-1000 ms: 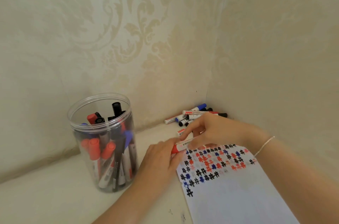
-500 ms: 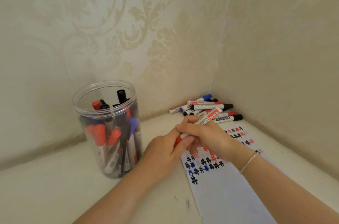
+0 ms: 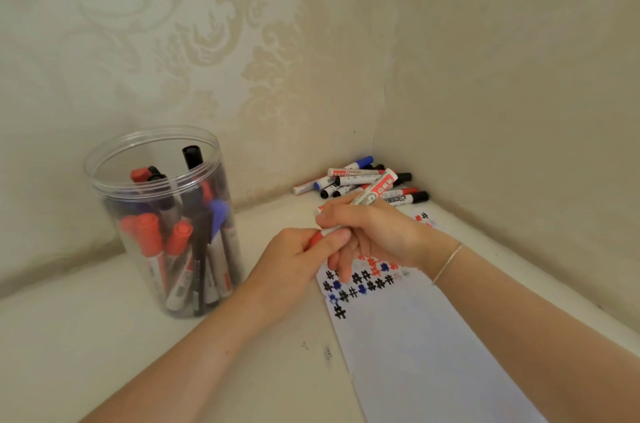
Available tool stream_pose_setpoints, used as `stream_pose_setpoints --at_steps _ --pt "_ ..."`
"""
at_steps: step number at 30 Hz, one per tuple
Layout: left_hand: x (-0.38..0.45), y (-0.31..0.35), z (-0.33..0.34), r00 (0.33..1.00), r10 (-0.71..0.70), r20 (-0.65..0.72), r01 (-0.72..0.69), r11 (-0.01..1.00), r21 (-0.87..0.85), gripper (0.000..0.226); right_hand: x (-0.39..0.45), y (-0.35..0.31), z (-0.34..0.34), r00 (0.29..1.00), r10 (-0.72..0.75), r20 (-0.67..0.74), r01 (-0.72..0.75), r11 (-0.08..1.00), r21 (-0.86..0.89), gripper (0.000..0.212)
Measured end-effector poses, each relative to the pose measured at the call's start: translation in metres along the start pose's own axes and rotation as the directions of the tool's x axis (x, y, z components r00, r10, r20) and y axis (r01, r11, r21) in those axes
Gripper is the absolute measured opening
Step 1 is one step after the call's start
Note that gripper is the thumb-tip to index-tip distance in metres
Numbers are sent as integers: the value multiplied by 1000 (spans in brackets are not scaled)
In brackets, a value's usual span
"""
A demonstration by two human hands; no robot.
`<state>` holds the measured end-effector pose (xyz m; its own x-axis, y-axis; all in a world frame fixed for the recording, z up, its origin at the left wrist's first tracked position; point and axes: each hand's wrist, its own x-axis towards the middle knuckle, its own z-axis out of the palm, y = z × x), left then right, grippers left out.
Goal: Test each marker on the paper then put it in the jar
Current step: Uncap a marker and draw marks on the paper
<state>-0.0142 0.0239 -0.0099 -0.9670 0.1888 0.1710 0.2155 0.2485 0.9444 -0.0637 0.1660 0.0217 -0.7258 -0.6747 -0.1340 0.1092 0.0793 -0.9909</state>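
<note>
At frame centre, the right hand (image 3: pixel 377 232) grips the red marker's (image 3: pixel 375 190) barrel while the left hand (image 3: pixel 298 256) pinches its red cap (image 3: pixel 316 238) (light, rigid, probably slick plastic); holding mid-barrel looks safest.

Both forearms reach forward and the hands meet. The left hand (image 3: pixel 294 259) pinches with curled fingers; the right hand (image 3: pixel 377 235) grips, knuckles up, little fingers trailing down.
</note>
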Motion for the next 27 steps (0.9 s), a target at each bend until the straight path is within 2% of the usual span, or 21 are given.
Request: stream_pose_setpoints --at_steps 3,6,9,12,15,17,19,24,27 --pt "-2 4 3 998 -57 32 60 993 -100 43 -1 -6 -1 998 -8 65 8 1000 -3 16" --pt "-3 4 0 999 -51 19 52 998 -27 41 -1 -10 -2 999 -16 44 20 997 -81 17" --pt "1 -9 -7 996 -56 -69 67 983 172 63 -4 -6 -11 986 -79 -146 70 995 -68 25" --pt "1 -14 -8 993 -72 -96 99 946 308 63 -14 -2 -22 934 -71 -349 71 997 -14 30" --pt "2 -18 -8 991 -42 -125 95 885 455 40 -26 8 -22 893 31 -449 13 996 93 31" --pt "3 -22 -8 994 -35 -104 89 806 585 20 -33 16 -13 899 71 -432 8 984 177 24" --pt "3 -26 -8 997 -37 -66 72 729 681 15 -35 27 -1 908 74 -413 20 976 219 14" --pt "5 -33 -5 999 8 -50 34 634 772 23 -31 46 22 821 -3 -570 1 1000 -4 20" --pt "5 -37 -4 999 33 -34 8 581 814 27 -28 57 27 733 -83 -675 -41 985 -166 22"
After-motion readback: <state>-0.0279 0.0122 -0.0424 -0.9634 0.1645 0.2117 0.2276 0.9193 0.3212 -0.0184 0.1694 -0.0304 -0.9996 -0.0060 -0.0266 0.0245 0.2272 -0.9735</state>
